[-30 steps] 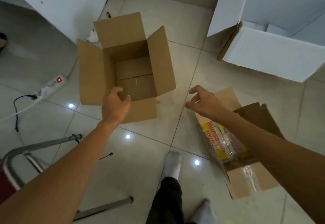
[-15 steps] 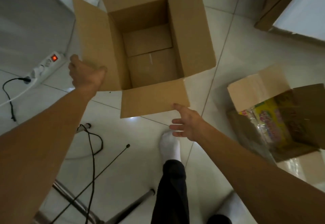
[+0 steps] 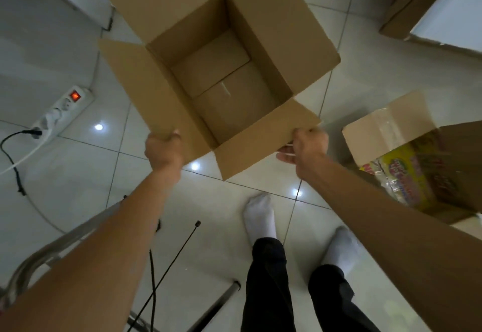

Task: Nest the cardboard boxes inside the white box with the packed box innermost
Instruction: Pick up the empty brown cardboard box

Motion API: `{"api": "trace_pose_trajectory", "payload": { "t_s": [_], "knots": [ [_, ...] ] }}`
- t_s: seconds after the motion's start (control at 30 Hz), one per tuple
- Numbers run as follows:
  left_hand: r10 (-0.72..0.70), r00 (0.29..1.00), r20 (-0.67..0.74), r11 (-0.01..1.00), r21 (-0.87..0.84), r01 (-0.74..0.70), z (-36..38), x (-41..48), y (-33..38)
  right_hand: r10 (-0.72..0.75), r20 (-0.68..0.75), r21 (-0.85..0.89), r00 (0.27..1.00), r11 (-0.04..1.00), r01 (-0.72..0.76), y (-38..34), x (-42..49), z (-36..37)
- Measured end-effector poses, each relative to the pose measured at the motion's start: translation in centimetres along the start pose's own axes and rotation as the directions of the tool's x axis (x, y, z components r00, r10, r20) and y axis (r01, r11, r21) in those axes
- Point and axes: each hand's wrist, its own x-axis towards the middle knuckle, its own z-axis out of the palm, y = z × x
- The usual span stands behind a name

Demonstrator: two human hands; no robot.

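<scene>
Scene: As we look down over two bare arms, we see an open brown cardboard box [image 3: 221, 70] gripped at its near flaps above a pale tiled floor [image 3: 78, 175].
Left hand: The left hand [image 3: 163, 149] is closed on the near end of the box's left flap, fingers curled over the edge.
Right hand: The right hand [image 3: 305, 146] is clamped on the right end of the near flap, thumb side toward us.
Empty box: All four flaps stand outward and we see straight down to its bare bottom panels; whether it rests on the tiles or is lifted off them we cannot tell.
Packed box: A second cardboard box [image 3: 391, 128] lies on the floor to the right, apart from the first, its flaps open and a yellow printed packet [image 3: 407, 175] showing inside.
White box: A white box [image 3: 448, 10] with a brown inner face sits at the upper right, cut off by the frame edge.
Floor, left: A white power strip [image 3: 62, 110] with a lit red switch lies left of the open box, a black cable plugged into it.
Foreground: Two feet in white socks [image 3: 260, 217] and dark trouser legs stand between the arms; metal tubing shows at the lower left.
</scene>
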Motion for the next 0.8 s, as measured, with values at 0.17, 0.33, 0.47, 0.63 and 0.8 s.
{"api": "trace_pose_trajectory", "payload": {
  "t_s": [0.17,0.33,0.47,0.63,0.8],
  "knots": [
    [-0.250,0.965,0.083,0.931,-0.254,0.263,3.5,-6.5,-0.2,-0.102,0.089,-0.116,0.991,0.987,0.112,-2.9,0.6,-2.2],
    [-0.371,0.882,0.291,0.820,-0.344,0.458,6.2,-11.1,-0.2,0.010,0.192,-0.270,0.981,0.962,0.044,-0.7,0.0,-2.7],
    [-0.365,0.861,0.353,0.837,-0.280,0.470,5.2,-11.0,-0.3,0.003,0.134,-0.229,0.991,0.973,0.028,-1.0,1.2,-3.3],
    [-0.337,0.917,0.212,0.869,-0.305,0.390,1.2,-4.7,0.9,-0.075,0.093,-0.313,0.993,0.944,0.100,-2.4,2.2,-4.2],
    [-0.232,0.941,0.245,0.934,-0.213,0.286,-0.9,-0.3,2.7,-0.119,0.084,-0.374,0.989,0.917,0.142,-4.3,2.7,-4.5]
  ]
}}
